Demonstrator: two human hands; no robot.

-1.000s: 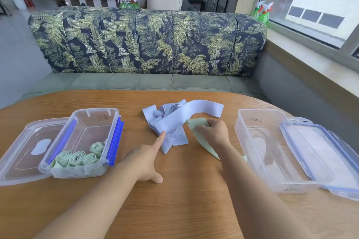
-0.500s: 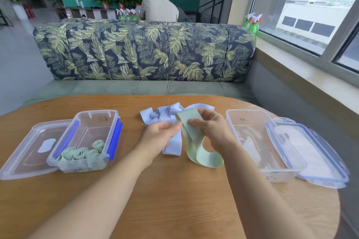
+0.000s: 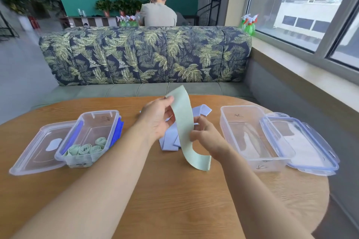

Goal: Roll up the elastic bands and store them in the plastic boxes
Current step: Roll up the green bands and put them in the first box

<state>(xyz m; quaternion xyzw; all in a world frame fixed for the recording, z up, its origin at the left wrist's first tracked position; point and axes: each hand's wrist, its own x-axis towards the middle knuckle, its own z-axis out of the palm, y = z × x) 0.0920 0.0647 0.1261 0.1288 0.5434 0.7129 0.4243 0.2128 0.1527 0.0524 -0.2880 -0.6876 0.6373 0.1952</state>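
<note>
Left hand (image 3: pixel 157 120) and right hand (image 3: pixel 206 136) pinch a green band (image 3: pixel 183 122) at centre; rolled bands (image 3: pixel 85 148) sit in the 9 o'clock box (image 3: pixel 97 112).

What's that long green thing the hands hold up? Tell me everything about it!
It is a pale green elastic band, a long flat strip that looks soft and stretchy, not rolled yet. It stands almost upright above the table, bending at the bottom, where its end seems to rest on the wood. The left hand pinches it near the top, and the right hand pinches its edge halfway down.
</note>
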